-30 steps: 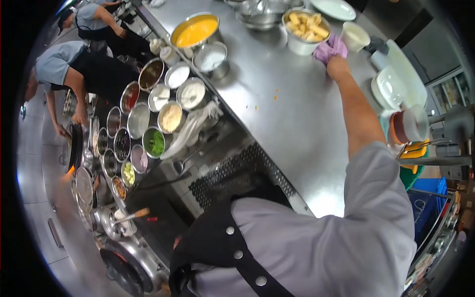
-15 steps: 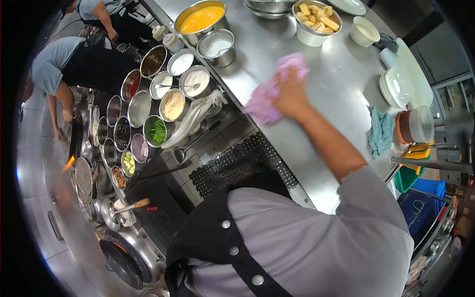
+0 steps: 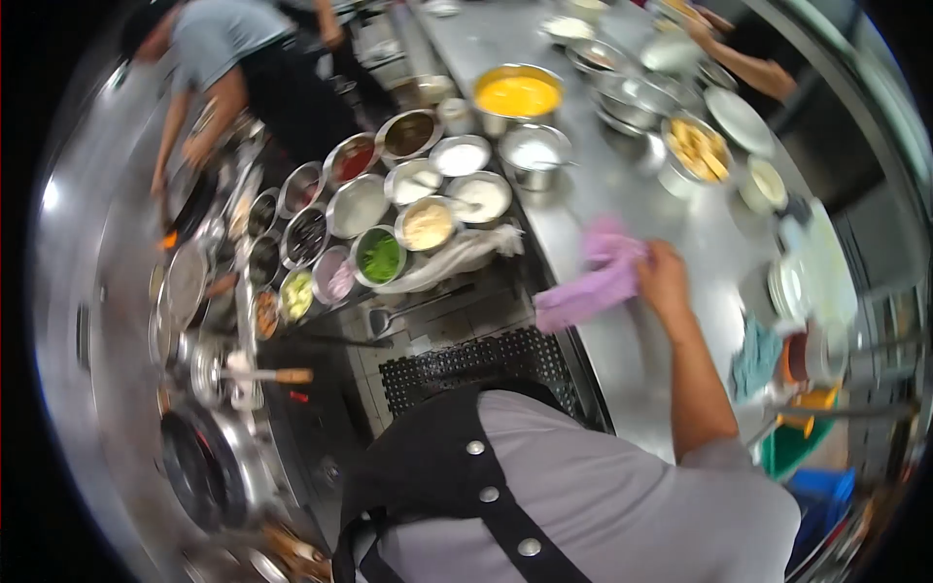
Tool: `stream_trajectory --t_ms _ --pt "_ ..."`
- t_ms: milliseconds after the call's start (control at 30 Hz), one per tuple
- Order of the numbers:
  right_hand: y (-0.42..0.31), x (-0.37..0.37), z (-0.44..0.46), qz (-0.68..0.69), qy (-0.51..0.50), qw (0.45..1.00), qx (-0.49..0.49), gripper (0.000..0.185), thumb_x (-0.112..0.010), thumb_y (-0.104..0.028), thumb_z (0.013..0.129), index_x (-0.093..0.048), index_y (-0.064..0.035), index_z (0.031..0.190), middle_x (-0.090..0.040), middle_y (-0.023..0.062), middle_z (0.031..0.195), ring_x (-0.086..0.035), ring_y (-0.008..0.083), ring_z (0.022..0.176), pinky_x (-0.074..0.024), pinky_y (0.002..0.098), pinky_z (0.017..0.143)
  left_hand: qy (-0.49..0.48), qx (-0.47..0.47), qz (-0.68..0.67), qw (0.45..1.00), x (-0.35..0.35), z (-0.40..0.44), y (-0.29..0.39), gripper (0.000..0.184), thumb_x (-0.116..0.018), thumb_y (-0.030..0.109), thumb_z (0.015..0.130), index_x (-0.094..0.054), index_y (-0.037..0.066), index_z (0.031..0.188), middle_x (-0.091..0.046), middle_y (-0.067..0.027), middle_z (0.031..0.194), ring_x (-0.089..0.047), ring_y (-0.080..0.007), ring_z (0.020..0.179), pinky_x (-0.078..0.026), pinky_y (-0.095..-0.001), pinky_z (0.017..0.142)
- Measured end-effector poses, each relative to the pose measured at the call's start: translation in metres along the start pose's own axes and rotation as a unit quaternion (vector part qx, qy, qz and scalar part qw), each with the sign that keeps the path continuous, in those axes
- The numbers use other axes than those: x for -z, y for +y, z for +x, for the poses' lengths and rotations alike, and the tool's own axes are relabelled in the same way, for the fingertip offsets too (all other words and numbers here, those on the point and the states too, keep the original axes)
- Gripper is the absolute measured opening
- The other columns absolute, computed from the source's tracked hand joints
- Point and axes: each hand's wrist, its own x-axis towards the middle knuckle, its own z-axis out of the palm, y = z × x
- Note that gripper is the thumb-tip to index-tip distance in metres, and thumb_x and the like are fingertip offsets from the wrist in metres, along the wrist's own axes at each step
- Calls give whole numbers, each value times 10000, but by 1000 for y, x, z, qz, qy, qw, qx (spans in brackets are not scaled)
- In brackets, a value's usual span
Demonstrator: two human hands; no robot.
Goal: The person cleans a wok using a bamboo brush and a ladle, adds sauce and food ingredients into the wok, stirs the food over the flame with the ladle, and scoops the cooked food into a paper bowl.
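My right hand point(image 3: 664, 280) grips one end of a crumpled pink cloth point(image 3: 588, 291), fingers closed on it. The cloth trails to the left across the steel counter point(image 3: 637, 364), its far corner by the counter's edge. My left hand is out of view. Beyond the cloth on the counter stand a small steel pot with white contents point(image 3: 535, 148) and a larger pot of yellow liquid point(image 3: 518, 95).
Several steel bowls of ingredients, including chopped greens point(image 3: 379, 256), stand left. A bowl of yellow pieces point(image 3: 696, 151), stacked white plates point(image 3: 789, 290) and a teal cloth point(image 3: 756, 358) lie right. A co-worker point(image 3: 243, 68) bends over a wok; another person's arm point(image 3: 743, 68) reaches in at top right.
My right hand has gone from lying flat on the pink cloth to holding it by one end, drawn nearer my body. The view has shifted, showing more of the counter's far end.
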Motion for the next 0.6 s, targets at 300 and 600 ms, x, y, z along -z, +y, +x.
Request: stream_trajectory --t_ms 300,600 --pt "97 -108 35 -134 -140 981 23 477 -542 -292 945 -571 30 1295 -557 293 1299 -497 431 1236 -331 505 1102 99 116 110 982 -28 -128 -101 582 -748 391 781 -641 39 1233 -666 -229 1176 -627 -376 1119 -490 -429 975" --pt "-100 -138 87 149 -68 978 130 318 -654 -158 883 -620 71 1102 -671 192 960 -616 314 920 -485 424 866 169 166 -87 968 -35 -135 -160 581 -746 401 788 -646 25 1220 -669 -223 1168 -629 -383 1105 -493 -438 964"
